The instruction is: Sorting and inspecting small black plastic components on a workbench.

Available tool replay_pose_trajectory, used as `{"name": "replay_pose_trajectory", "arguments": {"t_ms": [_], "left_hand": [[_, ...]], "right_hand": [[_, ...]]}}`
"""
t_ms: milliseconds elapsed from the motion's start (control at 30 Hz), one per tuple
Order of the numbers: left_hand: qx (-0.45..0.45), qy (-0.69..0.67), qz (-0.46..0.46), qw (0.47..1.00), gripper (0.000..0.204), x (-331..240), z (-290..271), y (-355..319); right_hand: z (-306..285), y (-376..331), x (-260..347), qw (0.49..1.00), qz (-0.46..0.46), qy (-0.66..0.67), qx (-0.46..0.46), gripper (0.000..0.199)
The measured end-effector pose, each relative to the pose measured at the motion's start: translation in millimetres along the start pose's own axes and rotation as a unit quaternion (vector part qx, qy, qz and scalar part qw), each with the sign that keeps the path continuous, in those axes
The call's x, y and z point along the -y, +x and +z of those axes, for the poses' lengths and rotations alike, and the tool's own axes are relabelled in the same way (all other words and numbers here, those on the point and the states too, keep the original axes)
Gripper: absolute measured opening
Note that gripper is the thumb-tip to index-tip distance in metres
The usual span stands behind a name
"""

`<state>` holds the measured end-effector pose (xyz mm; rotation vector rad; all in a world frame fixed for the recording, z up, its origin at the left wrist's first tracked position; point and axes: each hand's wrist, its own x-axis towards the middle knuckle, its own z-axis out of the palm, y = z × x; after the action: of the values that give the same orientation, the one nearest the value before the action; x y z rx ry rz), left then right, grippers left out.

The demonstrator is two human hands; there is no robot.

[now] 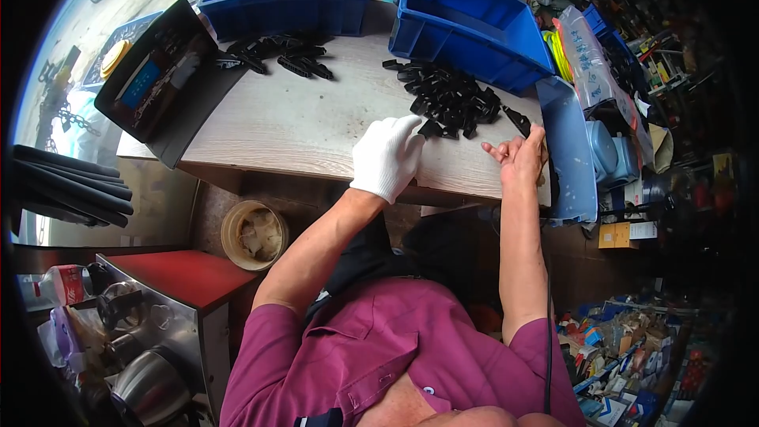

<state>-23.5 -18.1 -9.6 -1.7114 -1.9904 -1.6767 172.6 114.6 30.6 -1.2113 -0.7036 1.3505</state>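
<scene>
Small angular black plastic-looking parts [455, 97], heaped

Location: pale wood-grain tabletop [332, 115], near edge of heap by the hands. White-knit-gloved left hand [386, 160]: fingers curled; grip cannot be told. Bare right hand [522, 160]: some fingers spread, beside elongated black piece [518, 121]; pinch unclear. Handling: best taken singly.

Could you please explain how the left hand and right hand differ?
The left hand wears a white glove; the right hand is bare. The left hand looks curled; the right hand extends some fingers. The left hand is near-left of the pile of black parts; the right hand is to its right, by one black part. Both are over the pale table.
</scene>
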Motion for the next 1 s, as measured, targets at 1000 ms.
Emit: {"name": "replay_pose_trajectory", "arguments": {"t_ms": [1000], "left_hand": [[0.06,0.063,0.168,0.982,0.015,4,9,19]], "right_hand": [[33,-39,-45,0.918,0.002,-0.224,0.327,0.032]]}}
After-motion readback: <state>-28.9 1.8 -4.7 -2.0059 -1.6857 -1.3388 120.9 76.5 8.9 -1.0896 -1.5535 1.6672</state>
